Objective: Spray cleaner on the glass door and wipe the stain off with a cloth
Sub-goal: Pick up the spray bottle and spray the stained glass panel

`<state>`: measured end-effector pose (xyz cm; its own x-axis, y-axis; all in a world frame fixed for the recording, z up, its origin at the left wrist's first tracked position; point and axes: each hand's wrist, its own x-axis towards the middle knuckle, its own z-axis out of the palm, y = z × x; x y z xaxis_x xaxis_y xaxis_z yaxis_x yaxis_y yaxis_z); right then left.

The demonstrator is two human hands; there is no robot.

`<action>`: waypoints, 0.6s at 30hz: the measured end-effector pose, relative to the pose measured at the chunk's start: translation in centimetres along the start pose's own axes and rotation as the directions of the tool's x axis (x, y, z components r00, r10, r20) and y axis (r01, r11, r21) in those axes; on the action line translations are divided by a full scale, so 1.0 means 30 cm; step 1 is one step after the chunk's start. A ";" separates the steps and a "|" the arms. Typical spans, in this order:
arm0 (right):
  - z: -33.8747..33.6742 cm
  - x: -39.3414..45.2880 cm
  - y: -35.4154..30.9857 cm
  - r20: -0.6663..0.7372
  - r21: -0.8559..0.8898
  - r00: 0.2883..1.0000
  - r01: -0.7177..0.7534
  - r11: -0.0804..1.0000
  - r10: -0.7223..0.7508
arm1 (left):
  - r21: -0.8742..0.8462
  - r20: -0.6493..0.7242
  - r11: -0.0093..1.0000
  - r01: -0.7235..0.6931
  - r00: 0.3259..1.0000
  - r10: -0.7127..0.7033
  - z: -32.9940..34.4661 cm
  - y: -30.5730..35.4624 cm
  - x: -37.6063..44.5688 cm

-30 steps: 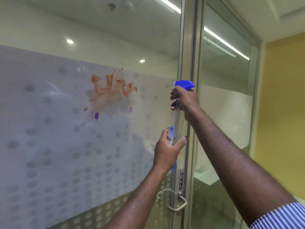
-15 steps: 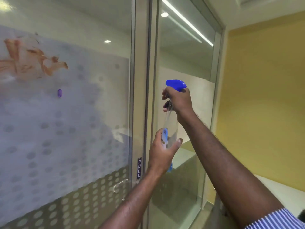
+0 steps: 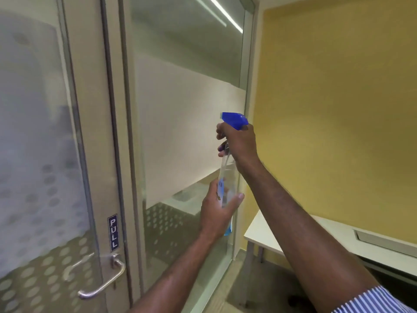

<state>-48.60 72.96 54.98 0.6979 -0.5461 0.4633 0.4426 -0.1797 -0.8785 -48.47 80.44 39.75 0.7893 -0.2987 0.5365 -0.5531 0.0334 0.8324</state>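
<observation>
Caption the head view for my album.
Both hands hold a clear spray bottle with blue trigger head beside the frosted glass door.

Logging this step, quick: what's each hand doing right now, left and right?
Left hand: closed around the lower body of the spray bottle.
Right hand: closed around the bottle's neck, just under the blue trigger head.

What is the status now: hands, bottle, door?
Both hands on bottle: right hand grips the trigger neck, left hand grips the body. Door at left; stain out of view. No cloth visible. Nothing in the way.
</observation>
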 end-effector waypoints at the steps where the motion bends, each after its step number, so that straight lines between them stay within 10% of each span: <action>1: -0.040 0.021 0.022 -0.021 -0.016 1.000 0.002 1.000 -0.002 | -0.016 0.029 1.000 0.007 1.000 -0.007 0.047 -0.018 0.012; 18: -0.467 0.364 0.381 -0.287 -0.306 0.946 0.057 0.950 -0.149 | -0.118 0.332 0.993 0.015 0.943 0.025 0.582 -0.332 0.282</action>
<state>-43.81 53.49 48.37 0.4331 -0.7246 0.5361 0.2882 -0.4522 -0.8441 -40.94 60.91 33.57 0.6419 -0.5974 0.4807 -0.5056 0.1415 0.8511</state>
